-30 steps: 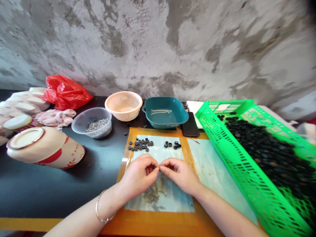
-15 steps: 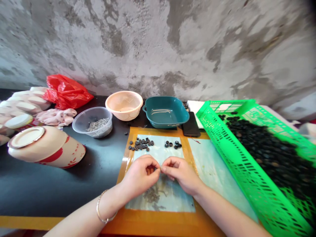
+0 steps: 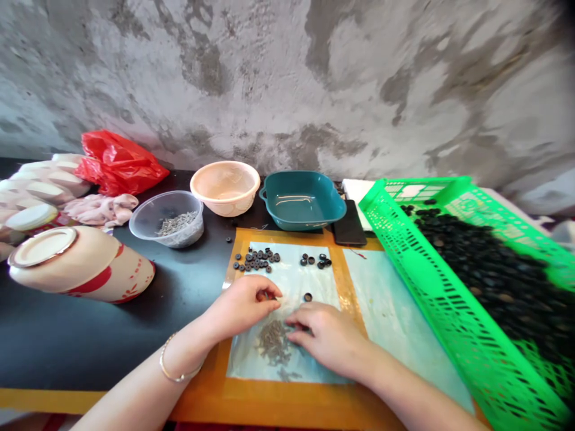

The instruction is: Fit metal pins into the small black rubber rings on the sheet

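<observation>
My left hand, with a bracelet at the wrist, hovers over the pale blue sheet, its thumb and forefinger a little apart. Just below its fingertips lies a pile of small metal pins or screws. At the pile's right edge, my right hand reaches in with parted fingers. A single black ring-shaped cap rests above the right knuckles. Farther back sit a cluster of small black discs with holes and a smaller group of black caps.
A green plastic basket full of black parts stands at right. Behind are a teal basin, a pink bowl, a clear bowl of metal pieces and a dark phone-like slab. A cream tumbler stands left.
My hands were together, fingertips touching; now they are apart. The right moved down to the metal pile, the left slightly left. A black cap now lies on the sheet above my right hand.
</observation>
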{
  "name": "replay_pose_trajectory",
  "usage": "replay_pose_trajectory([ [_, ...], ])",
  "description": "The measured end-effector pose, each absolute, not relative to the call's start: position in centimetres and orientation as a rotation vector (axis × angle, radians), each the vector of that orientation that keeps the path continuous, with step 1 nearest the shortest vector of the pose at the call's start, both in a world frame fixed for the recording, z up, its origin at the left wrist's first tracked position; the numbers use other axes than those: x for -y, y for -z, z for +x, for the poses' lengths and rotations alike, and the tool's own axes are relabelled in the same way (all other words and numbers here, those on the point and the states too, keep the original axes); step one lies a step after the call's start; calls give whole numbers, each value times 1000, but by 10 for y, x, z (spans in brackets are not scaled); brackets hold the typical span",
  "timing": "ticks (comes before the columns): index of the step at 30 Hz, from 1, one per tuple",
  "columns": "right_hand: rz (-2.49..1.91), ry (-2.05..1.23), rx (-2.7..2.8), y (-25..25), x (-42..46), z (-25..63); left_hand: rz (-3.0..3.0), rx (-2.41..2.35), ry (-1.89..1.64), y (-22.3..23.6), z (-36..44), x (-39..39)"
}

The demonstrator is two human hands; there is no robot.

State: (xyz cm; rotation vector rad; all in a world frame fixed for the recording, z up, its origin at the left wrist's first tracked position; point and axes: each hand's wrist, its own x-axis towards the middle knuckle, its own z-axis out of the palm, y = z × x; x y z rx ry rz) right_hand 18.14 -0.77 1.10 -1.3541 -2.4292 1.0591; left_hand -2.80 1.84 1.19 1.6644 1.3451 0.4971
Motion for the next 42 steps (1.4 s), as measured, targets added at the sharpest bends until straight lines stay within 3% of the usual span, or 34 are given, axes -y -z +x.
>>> replay_pose_trajectory([
  [11,-1360,-951,2670,-16,18,191,828,-1018,-648,-9,-21,-19],
  [15,-1382,-1081,2546,-23,14,193,639,-900,-646,-10,-20,-18],
  [24,-1307,-1309,1613,-13,-6,188,526,-801,-639,-11,-14,-9],
  [42,-1217,-1163,1500,-5,5,172,410,-843,-760,-13,-5,-5],
])
